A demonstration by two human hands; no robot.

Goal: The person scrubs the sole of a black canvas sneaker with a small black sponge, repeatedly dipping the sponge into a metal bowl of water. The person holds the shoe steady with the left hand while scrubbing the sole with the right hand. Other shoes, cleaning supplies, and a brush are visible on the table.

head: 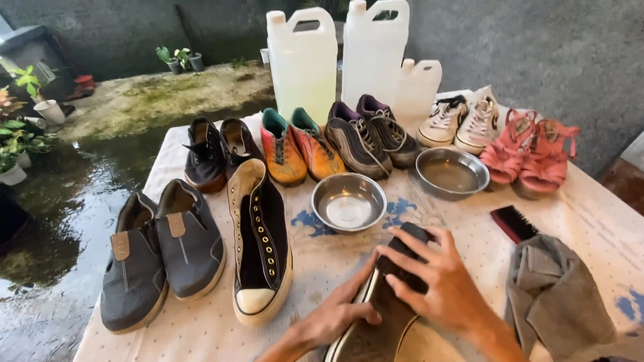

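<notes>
- head view: the dark shoe (376, 328) lies at the near edge of the table (604, 228), tipped so its side and pale sole rim face up; its heel end is cut off by the bottom of the picture.
- the right hand (436, 281) lies over the top of a black brush (402, 258), fingers curled down around it and closed on it; most of the brush is hidden under the palm, so its bristles cannot be made out.
- the left hand (335, 315) grips the shoe's edge from the left, thumb up against the rim, fingers wrapped under and out of sight; the forearm runs off the bottom edge.
- just right of the hands lies a crumpled grey cloth (557, 298), soft and folded, partly cut off at the lower right corner.
- a second brush (513, 223) with a dark red back sits beside the cloth's upper end.
- two round steel bowls (349, 201) stand beyond the hands; the nearer holds a little clear liquid.
- left of the hands a black high-top sneaker (260, 245) with a pale toe cap and bare eyelets lies lengthwise, and next to it a pair of grey slip-ons (161, 255).
- the far row holds black, orange, brown, white and pink pairs, with three translucent white jugs (305, 60) behind.
- the table is covered with a pale dotted cloth with blue print.
</notes>
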